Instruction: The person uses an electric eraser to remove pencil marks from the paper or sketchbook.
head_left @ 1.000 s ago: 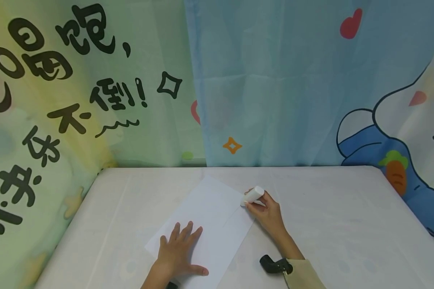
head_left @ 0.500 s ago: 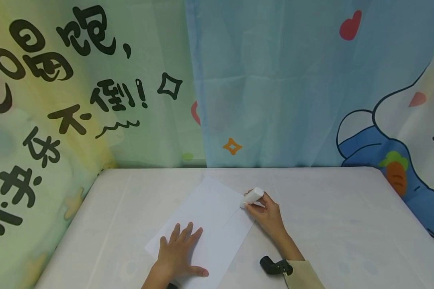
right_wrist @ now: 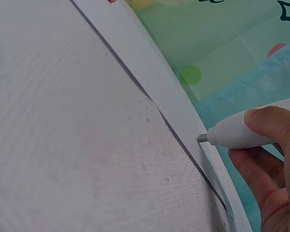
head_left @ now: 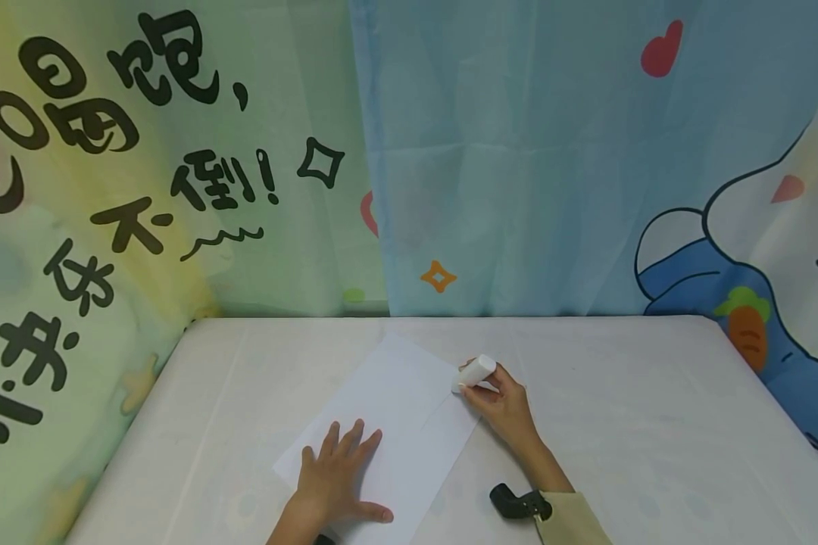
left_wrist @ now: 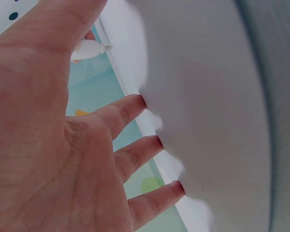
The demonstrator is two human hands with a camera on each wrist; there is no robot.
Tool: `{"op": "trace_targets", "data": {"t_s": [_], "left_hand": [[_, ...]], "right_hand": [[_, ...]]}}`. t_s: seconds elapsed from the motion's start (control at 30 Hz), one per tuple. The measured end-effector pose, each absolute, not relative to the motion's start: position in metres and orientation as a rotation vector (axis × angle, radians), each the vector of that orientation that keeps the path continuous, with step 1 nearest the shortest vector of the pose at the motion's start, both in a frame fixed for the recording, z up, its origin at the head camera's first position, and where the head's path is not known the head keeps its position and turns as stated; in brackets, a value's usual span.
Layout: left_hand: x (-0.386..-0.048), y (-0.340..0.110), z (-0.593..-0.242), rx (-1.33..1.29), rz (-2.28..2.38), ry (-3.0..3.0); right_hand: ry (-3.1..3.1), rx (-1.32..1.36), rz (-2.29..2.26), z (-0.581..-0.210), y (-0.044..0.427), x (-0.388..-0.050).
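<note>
A white sheet of paper (head_left: 398,378) lies aslant on the white-covered table. My left hand (head_left: 337,477) rests on its near left part with fingers spread; in the left wrist view the fingertips (left_wrist: 179,187) press the paper. Between thumb and fingers, my right hand (head_left: 511,409) holds a fat white correction pen (head_left: 477,369), leaning over the sheet's right edge. The right wrist view shows the pen's metal tip (right_wrist: 202,138) at the paper, close to the edge. A faint line (head_left: 435,411) runs on the sheet down and left from the tip.
The table (head_left: 627,424) spreads out on both sides of the sheet. Behind it hangs a printed curtain (head_left: 518,189) with a cartoon figure at right. A black wrist strap piece (head_left: 518,501) sits at the right sleeve (head_left: 572,518).
The correction pen and right hand have shifted very slightly to the left along the paper. My left hand and the sheet have stayed in place.
</note>
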State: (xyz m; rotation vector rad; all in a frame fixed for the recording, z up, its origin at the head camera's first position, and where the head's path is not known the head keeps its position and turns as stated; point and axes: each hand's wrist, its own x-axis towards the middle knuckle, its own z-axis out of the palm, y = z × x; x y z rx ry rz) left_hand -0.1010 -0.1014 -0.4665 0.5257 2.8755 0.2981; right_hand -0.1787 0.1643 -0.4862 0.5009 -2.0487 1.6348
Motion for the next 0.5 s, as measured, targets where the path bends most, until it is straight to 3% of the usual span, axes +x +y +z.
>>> {"op": "trace_targets", "data": {"t_s": [0.2,0.5], "left_hand": [[-0.101,-0.101,-0.467,0.518,0.29,2.88],[-0.101,-0.102,-0.468,0.523,0.31,2.879]], "right_hand": [[-2.038,0.495,1.655,-0.511,0.171,-0.191],[-2.04,0.473,1.64,-0.505,0.169,-0.189]]}}
